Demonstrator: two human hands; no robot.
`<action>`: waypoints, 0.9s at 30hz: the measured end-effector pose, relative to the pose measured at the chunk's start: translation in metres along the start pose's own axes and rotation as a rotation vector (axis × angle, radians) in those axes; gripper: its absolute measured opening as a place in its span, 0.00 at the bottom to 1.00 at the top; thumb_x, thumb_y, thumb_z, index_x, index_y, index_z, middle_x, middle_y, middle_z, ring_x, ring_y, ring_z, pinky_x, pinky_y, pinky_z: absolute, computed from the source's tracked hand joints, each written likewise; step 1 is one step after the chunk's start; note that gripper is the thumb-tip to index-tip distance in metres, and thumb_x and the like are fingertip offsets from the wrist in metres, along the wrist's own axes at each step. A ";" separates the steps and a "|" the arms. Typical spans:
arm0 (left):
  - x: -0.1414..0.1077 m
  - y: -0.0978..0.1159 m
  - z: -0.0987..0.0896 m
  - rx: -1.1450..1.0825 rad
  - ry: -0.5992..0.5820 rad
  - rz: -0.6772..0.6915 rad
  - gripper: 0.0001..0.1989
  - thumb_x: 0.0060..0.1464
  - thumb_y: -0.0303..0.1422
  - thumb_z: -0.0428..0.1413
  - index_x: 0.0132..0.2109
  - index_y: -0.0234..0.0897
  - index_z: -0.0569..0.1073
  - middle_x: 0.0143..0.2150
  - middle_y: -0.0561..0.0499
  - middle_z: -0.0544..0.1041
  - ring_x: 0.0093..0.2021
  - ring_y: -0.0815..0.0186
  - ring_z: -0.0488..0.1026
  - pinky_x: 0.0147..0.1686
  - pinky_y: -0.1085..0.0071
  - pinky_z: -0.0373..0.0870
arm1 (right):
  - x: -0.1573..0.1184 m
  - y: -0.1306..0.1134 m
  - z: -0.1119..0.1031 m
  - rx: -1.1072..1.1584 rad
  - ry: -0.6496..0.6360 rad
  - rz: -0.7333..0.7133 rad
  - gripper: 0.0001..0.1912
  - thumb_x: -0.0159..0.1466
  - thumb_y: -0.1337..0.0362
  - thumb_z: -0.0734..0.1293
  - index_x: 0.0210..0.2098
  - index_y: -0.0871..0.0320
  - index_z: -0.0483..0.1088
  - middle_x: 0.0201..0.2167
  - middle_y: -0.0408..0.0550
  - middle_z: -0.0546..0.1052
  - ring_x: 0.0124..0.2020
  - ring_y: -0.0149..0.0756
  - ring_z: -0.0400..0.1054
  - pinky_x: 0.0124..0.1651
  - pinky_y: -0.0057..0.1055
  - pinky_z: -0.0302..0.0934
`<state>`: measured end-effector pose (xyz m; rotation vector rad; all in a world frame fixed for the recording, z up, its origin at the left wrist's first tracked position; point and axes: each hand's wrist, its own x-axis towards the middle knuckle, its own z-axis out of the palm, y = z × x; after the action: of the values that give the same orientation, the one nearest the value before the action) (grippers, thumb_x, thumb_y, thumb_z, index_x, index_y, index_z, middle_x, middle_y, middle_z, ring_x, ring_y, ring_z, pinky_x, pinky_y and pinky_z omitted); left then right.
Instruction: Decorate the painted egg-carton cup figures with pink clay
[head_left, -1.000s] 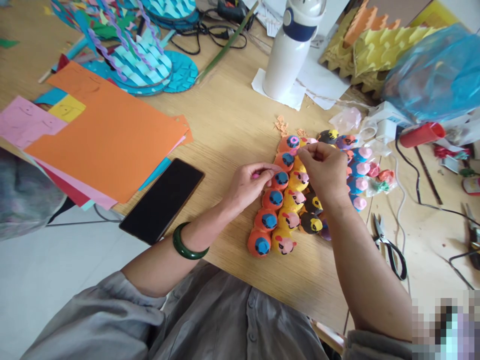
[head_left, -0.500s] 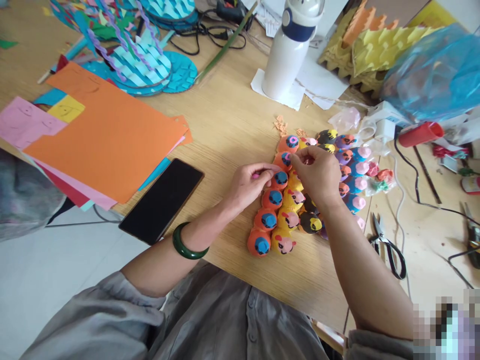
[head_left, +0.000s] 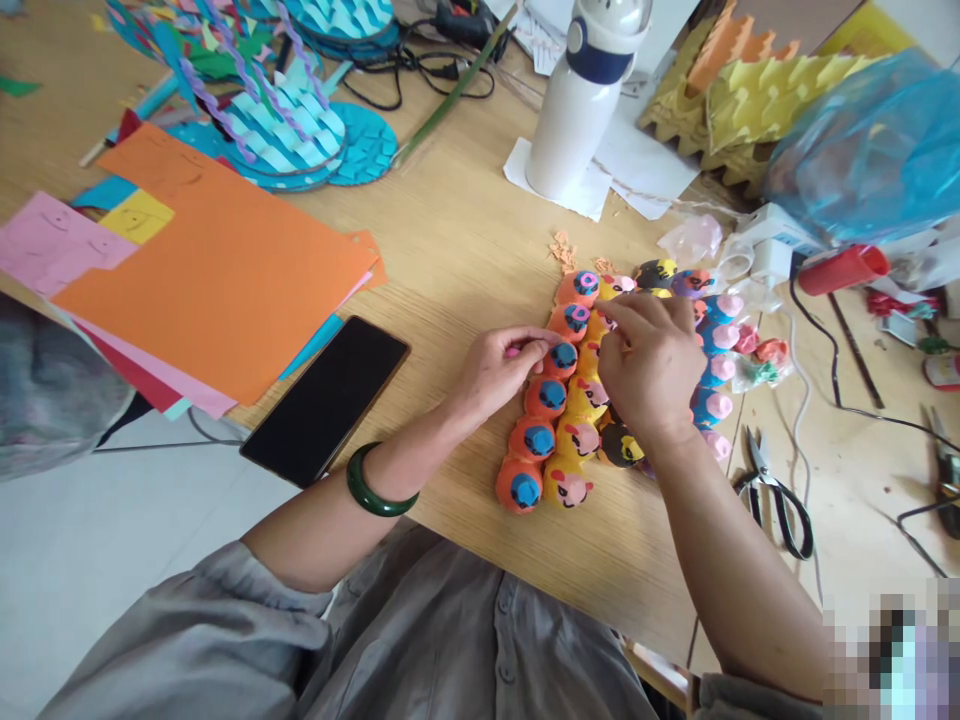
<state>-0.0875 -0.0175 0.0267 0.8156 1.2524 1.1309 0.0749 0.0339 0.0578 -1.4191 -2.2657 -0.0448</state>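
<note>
Rows of painted egg-carton cups stand on the wooden table. The nearest row to the left is orange (head_left: 519,487) with blue patches, and its two farthest cups carry pink rings (head_left: 577,317). Beside it runs a yellow row (head_left: 568,487) with pink faces; black, purple and blue rows lie farther right. My left hand (head_left: 501,368) is closed on a small pink piece (head_left: 513,352), its fingertips by the third orange cup. My right hand (head_left: 651,360) hovers over the yellow and black rows, fingers bent; whether its fingertips hold anything is hidden.
A phone (head_left: 325,400) and orange paper (head_left: 225,270) lie left. A white bottle (head_left: 574,110) stands behind. Scissors (head_left: 772,490), a red cup (head_left: 844,268) and a blue plastic bag (head_left: 862,150) are right. Woven blue crafts (head_left: 289,120) sit at the back left.
My right hand has moved right, off the second orange cup, uncovering the pink ring on it. My left hand has stayed nearly still.
</note>
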 end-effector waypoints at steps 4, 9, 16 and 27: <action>0.001 0.000 0.001 0.028 0.023 0.003 0.12 0.58 0.31 0.56 0.44 0.33 0.82 0.25 0.54 0.70 0.20 0.77 0.58 0.18 0.77 0.52 | -0.008 -0.001 0.003 0.007 -0.036 -0.057 0.24 0.63 0.74 0.60 0.51 0.51 0.79 0.49 0.48 0.83 0.50 0.50 0.69 0.46 0.47 0.70; 0.001 0.000 0.001 0.040 0.029 0.010 0.12 0.57 0.30 0.56 0.43 0.32 0.82 0.25 0.55 0.69 0.20 0.77 0.57 0.19 0.77 0.53 | -0.007 -0.001 0.007 0.028 -0.022 -0.101 0.29 0.62 0.76 0.58 0.57 0.49 0.76 0.55 0.45 0.81 0.58 0.49 0.69 0.58 0.51 0.68; 0.001 0.000 0.001 0.026 0.033 0.004 0.12 0.57 0.29 0.55 0.43 0.32 0.82 0.25 0.55 0.68 0.20 0.77 0.58 0.18 0.77 0.53 | -0.008 -0.002 0.009 0.023 -0.055 -0.135 0.28 0.65 0.77 0.57 0.59 0.54 0.74 0.60 0.48 0.78 0.63 0.49 0.68 0.64 0.52 0.64; -0.002 0.001 -0.007 -0.163 0.090 0.075 0.13 0.50 0.28 0.59 0.43 0.34 0.82 0.28 0.57 0.70 0.21 0.78 0.59 0.20 0.78 0.58 | -0.027 -0.008 -0.026 0.319 0.170 -0.009 0.20 0.68 0.72 0.58 0.50 0.53 0.77 0.47 0.50 0.82 0.50 0.43 0.74 0.55 0.46 0.68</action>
<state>-0.0943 -0.0196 0.0272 0.7006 1.1938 1.3242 0.0873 0.0006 0.0715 -1.1907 -2.0333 0.1788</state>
